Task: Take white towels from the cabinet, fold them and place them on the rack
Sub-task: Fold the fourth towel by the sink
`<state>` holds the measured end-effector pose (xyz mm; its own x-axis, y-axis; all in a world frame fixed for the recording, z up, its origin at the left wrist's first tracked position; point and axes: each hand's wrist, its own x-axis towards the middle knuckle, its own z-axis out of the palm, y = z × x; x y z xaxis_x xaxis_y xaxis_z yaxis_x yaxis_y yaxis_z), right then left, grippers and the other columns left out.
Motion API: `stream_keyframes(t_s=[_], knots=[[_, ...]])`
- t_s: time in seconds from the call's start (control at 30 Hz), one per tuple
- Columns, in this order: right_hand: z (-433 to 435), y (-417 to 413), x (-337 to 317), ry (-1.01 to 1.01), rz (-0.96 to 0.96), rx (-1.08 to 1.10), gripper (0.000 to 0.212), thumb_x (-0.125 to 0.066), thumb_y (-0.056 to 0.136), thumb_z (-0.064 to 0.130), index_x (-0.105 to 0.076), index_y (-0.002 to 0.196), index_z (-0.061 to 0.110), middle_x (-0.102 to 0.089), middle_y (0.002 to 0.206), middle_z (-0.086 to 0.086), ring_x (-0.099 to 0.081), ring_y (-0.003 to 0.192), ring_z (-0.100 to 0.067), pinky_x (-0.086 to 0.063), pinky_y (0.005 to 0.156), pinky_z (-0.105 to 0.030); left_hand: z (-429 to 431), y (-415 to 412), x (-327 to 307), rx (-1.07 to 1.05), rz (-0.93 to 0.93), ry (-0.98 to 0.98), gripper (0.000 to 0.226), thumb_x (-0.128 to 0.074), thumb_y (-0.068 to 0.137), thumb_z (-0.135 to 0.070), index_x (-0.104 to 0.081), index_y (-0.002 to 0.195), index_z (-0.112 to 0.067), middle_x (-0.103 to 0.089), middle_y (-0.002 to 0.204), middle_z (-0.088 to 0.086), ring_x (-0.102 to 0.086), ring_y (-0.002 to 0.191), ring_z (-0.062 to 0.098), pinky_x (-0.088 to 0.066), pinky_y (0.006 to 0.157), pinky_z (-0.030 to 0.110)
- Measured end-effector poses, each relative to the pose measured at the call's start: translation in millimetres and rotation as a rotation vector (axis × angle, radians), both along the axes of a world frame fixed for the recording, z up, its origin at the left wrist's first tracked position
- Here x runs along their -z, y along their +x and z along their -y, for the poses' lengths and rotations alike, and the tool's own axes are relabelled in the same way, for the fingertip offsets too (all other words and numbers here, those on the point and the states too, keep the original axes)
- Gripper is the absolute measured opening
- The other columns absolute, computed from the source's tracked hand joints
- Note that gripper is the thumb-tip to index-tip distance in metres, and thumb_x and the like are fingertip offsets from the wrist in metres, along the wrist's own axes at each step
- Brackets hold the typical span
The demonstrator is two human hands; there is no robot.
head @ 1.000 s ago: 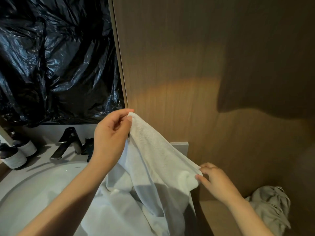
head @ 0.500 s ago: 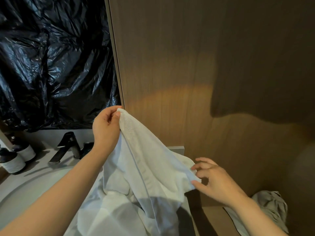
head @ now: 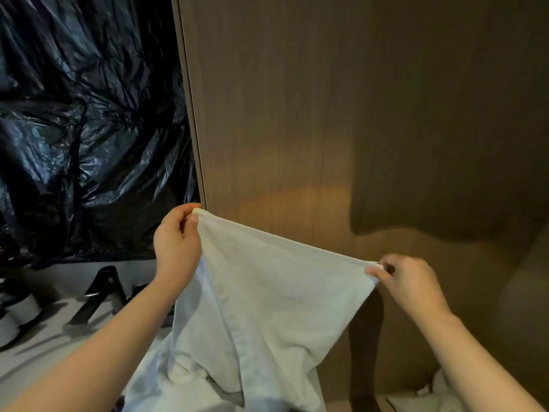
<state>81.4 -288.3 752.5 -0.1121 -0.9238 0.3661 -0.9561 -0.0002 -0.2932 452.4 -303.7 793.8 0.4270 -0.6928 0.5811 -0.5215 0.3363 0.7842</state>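
A white towel [head: 267,292] is held up between the two hands. Its upper corner is pinched between the thumb and curled fingers of the left hand [head: 176,248]. The opposite corner is pinched in the same way by the right hand [head: 410,283], which is held lower. The top edge is drawn taut from one hand down to the other. The rest of the cloth hangs below both hands and is bunched in folds beneath the left forearm.

To the left of the left hand, and lower, two dark bottles [head: 20,310] with pale labels are seen on a light counter [head: 44,346]; the labels are too blurred for any writing to be read. Between the bottles and the left forearm a black faucet [head: 101,292] is set.

Above and left of the left hand the wall is covered by crinkled black plastic sheeting [head: 89,129]. Behind and above both hands a wooden panel [head: 326,114] is seen, crossed by a dark shadow above the right hand. Below the right forearm, part of another pale crumpled cloth [head: 439,391] is visible, mostly hidden by the arm.
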Motion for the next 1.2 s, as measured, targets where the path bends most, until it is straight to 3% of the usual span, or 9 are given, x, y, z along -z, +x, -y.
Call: stream_keyframes(t_s=[0.1,0.23,0.3,0.4,0.63,0.8,0.9,1.03,1.2], knots=[[11.7,-2.0,-47.5,-0.198,0.078,0.020,0.023,-0.074,0.082,0.040,-0.074,0.086,0.017,-0.070,0.074,0.003,-0.062,0.070,-0.012,-0.049,0.061,-0.028,7.2,2.5,-25.8,-0.032,-0.040,-0.041,0.024,-0.048,0.097,-0.014,-0.065,0.114,-0.018,-0.060,0.093,-0.011,-0.054,0.077,-0.004,-0.035,0.064,0.009],[20.6,1.1,-103.2,-0.370,0.132,0.027,0.024,-0.071,0.087,0.030,-0.073,0.105,0.015,-0.072,0.100,-0.002,-0.065,0.093,-0.018,-0.050,0.076,-0.029,18.1,7.3,-63.7,-0.050,-0.107,-0.126,0.022,-0.049,0.096,-0.014,-0.064,0.109,-0.024,-0.059,0.084,-0.019,-0.056,0.072,-0.016,-0.036,0.057,0.001],[24.5,2.7,-128.5,-0.403,0.135,0.035,0.028,-0.068,0.090,0.028,-0.071,0.113,0.013,-0.071,0.102,-0.004,-0.065,0.096,-0.020,-0.051,0.080,-0.031,24.1,10.9,-83.1,-0.044,-0.149,-0.165,0.022,-0.050,0.096,-0.016,-0.065,0.110,-0.022,-0.062,0.089,-0.014,-0.059,0.080,-0.005,-0.036,0.062,0.003],[28.7,3.5,-164.2,-0.455,0.105,0.036,0.028,-0.063,0.093,0.033,-0.066,0.114,0.014,-0.065,0.088,-0.001,-0.058,0.079,-0.014,-0.043,0.068,-0.026,33.2,14.6,-114.7,-0.083,-0.137,-0.206,0.023,-0.049,0.097,-0.017,-0.066,0.113,-0.022,-0.061,0.099,-0.010,-0.054,0.089,0.007,-0.031,0.066,0.004],[38.8,6.8,-226.9,-0.251,0.141,-0.024,0.035,-0.055,0.096,0.043,-0.066,0.115,0.016,-0.065,0.110,-0.004,-0.055,0.090,-0.016,-0.041,0.078,-0.029,33.3,24.2,-161.8,-0.087,-0.094,-0.338,0.024,-0.049,0.098,-0.014,-0.066,0.115,-0.015,-0.061,0.100,-0.007,-0.053,0.091,0.008,-0.034,0.065,-0.001],[44.4,3.1,-232.0,-0.237,-0.013,-0.011,0.035,-0.057,0.093,0.049,-0.071,0.100,0.018,-0.071,0.097,-0.004,-0.063,0.087,-0.022,-0.051,0.078,-0.036,34.7,29.3,-163.4,-0.085,-0.096,-0.316,0.025,-0.049,0.098,-0.014,-0.065,0.117,-0.013,-0.059,0.100,-0.007,-0.052,0.093,0.010,-0.034,0.069,0.010],[49.5,4.2,-235.0,-0.348,0.212,-0.079,0.022,-0.070,0.086,0.042,-0.070,0.087,0.020,-0.066,0.081,0.005,-0.060,0.075,-0.012,-0.048,0.065,-0.029,33.8,29.0,-164.4,-0.083,-0.100,-0.309,0.025,-0.048,0.098,-0.013,-0.064,0.118,-0.012,-0.059,0.101,-0.006,-0.052,0.093,0.012,-0.036,0.078,0.024],[49.7,9.3,-238.3,-0.481,0.525,-0.157,0.017,-0.081,0.076,0.029,-0.066,0.069,0.027,-0.065,0.072,0.011,-0.060,0.070,-0.007,-0.039,0.056,-0.021,33.0,30.0,-164.8,-0.095,-0.112,-0.297,0.026,-0.048,0.098,-0.012,-0.063,0.118,-0.013,-0.058,0.102,-0.007,-0.051,0.093,0.010,-0.033,0.070,0.012],[53.2,10.6,-228.4,-0.532,0.560,-0.146,0.018,-0.081,0.077,0.026,-0.063,0.079,0.021,-0.064,0.077,0.006,-0.059,0.073,-0.011,-0.040,0.057,-0.021,32.9,30.0,-160.1,-0.101,-0.111,-0.277,0.027,-0.047,0.098,-0.010,-0.063,0.119,-0.011,-0.058,0.101,-0.006,-0.050,0.092,0.010,-0.033,0.077,0.021]])
